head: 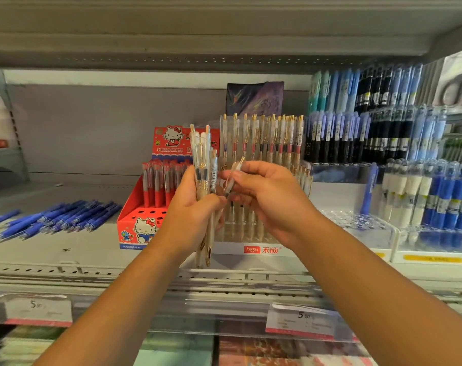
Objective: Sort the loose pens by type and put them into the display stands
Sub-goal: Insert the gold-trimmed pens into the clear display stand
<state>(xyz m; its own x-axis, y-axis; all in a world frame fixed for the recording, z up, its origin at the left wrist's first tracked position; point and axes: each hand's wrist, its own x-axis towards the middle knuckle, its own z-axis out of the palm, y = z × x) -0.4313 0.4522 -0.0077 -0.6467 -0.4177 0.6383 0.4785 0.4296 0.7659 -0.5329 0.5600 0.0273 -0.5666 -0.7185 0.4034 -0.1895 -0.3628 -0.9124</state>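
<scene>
My left hand grips a bunch of white pens with gold clips, held upright in front of the shelf. My right hand pinches one more white and gold pen, tilted, right beside the bunch. Behind both hands stands a clear display stand with a red label, its back rows filled with the same white and gold pens. Several loose blue pens lie flat on the shelf at the left.
A red Hello Kitty stand with red pens sits left of the clear one. To the right are clear stands with blue, black and white pens. A shelf board hangs overhead. Price tags line the front rail.
</scene>
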